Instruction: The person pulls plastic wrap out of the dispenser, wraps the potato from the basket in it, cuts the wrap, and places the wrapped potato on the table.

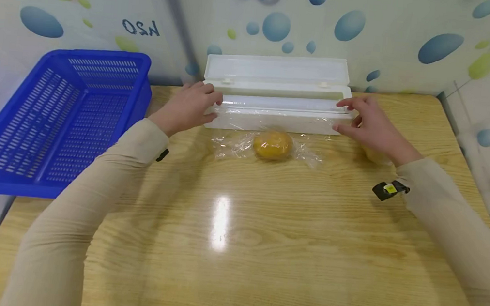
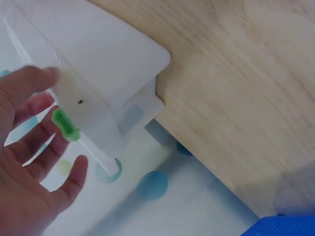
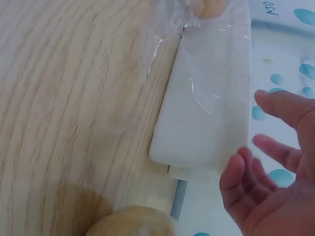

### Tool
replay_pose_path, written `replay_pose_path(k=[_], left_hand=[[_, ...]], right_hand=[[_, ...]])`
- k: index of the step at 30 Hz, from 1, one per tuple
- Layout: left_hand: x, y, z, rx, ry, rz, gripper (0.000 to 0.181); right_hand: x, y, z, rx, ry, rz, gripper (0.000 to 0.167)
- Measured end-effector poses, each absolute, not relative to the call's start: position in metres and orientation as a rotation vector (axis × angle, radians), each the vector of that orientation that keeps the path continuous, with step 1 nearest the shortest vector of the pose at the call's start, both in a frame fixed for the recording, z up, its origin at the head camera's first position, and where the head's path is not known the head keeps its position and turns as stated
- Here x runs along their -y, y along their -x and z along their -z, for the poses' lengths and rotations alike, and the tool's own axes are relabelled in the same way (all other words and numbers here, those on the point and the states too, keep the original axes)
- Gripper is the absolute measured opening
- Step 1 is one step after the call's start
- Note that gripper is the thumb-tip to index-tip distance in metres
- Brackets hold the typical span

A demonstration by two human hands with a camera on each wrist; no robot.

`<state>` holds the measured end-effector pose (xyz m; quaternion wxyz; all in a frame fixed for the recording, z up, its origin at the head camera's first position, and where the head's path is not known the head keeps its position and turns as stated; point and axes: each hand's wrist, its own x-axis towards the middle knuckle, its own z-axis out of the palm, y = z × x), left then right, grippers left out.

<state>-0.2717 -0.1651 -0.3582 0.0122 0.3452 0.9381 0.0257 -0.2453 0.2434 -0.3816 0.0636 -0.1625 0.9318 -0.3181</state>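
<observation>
A white cling film dispenser box point(image 1: 274, 122) lies at the back of the table with its lid point(image 1: 278, 69) raised. Inside it shows a film roll point(image 1: 275, 102), and clear film hangs over the front wall. My left hand point(image 1: 192, 108) is at the box's left end, thumb and fingers apart, near a green end piece point(image 2: 65, 125). At the right end, my right hand point(image 1: 372, 125) has its thumb and fingertips spread apart around the corner. In front of the box sits a yellow, rounded, fruit-like thing point(image 1: 273, 145), wrapped in crinkled clear film.
A blue slotted plastic basket point(image 1: 134, 94) stands on the left. Partly hidden below my right hand is another yellowish rounded thing point(image 3: 133, 223). The wooden table point(image 1: 274, 223) ends at a patterned wall covering point(image 1: 309, 22) behind the box.
</observation>
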Motion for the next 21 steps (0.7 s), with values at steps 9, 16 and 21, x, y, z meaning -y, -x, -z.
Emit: replay_pose_path(k=[9,16,21], left_hand=[[0.167,0.272,0.358,-2.899,-1.007,-0.181,0.026],[0.164,0.27,0.357,-2.893,-0.993,-0.185,0.022],[0.161,0.268,0.357,-2.873,-1.01,-0.174,0.023]], right_hand=[[-0.245,0.237,0.378,-2.682,0.564,1.064,0.03],[-0.249,0.234,0.376,-2.351,0.447,1.167,0.038],[-0.252,0.237,0.377,-2.228,0.368,1.271,0.039]])
